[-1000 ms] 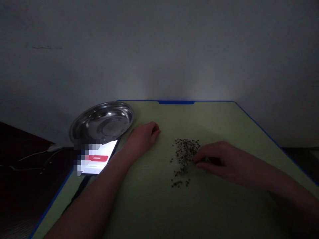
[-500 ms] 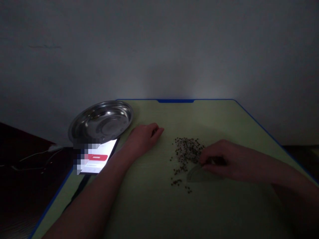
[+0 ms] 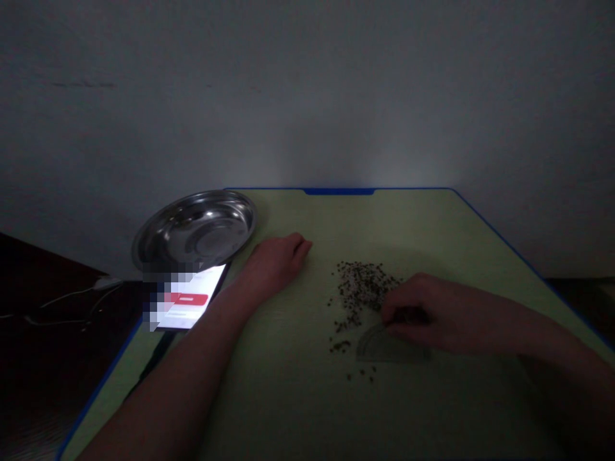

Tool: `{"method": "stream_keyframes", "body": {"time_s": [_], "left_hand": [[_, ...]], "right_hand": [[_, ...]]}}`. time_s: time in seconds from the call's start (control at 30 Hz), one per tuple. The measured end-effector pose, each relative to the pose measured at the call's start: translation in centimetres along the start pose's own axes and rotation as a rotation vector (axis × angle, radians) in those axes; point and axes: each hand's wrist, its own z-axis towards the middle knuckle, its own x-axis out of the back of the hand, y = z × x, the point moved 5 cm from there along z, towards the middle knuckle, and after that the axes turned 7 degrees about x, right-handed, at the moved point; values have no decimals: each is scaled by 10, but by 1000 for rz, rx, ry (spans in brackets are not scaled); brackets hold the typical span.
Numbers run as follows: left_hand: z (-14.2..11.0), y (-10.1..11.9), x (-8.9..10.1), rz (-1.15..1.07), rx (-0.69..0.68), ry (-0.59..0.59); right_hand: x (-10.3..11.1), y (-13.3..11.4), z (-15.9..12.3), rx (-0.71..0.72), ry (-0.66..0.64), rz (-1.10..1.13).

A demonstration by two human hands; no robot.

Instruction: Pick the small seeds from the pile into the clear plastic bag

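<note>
The right hand (image 3: 425, 314) grips a clear half-round plastic protractor (image 3: 384, 347) beside small dark-and-pale grains (image 3: 361, 288). The left hand (image 3: 278, 261) lies curled closed on the green tabletop (image 3: 298, 390).

Super dim shot, ngl. The plain grey wall (image 3: 336, 96) is murky and grainy, with a faint pale glow low down, right above the far edge of the blue-edged pale green table (image 3: 283, 397). Brightest thing by miles is the flat device with a glowing white screen and red bar (image 3: 195, 299), partly pixelated into blocks. The round shiny metal basin (image 3: 211, 237) catches a few small glints. Soft shadow behind the right hand (image 3: 388, 314), and its curled fingers look mushy. The see-through half-round sheet (image 3: 372, 346) barely reads. Lower corners go almost black.
</note>
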Motion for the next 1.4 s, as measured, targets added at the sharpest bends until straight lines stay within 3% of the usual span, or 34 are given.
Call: {"method": "stream_keyframes", "body": {"time_s": [0.23,0.43,0.77,0.97,1.4], "left_hand": [[-2,0,0,-40,-12,9],[-2,1,0,-41,-28,17],[-4,4,2,-38,-26,-5],[-2,4,1,-29,-20,-1],[-3,2,-2,-17,-43,9]], "right_hand": [[-5,-10,7,14,60,-9],[3,2,7,-5,144,-12],[-4,-12,9,26,94,35],[-8,-18,9,41,129,29],[2,-9,6,8,167,13]]}}
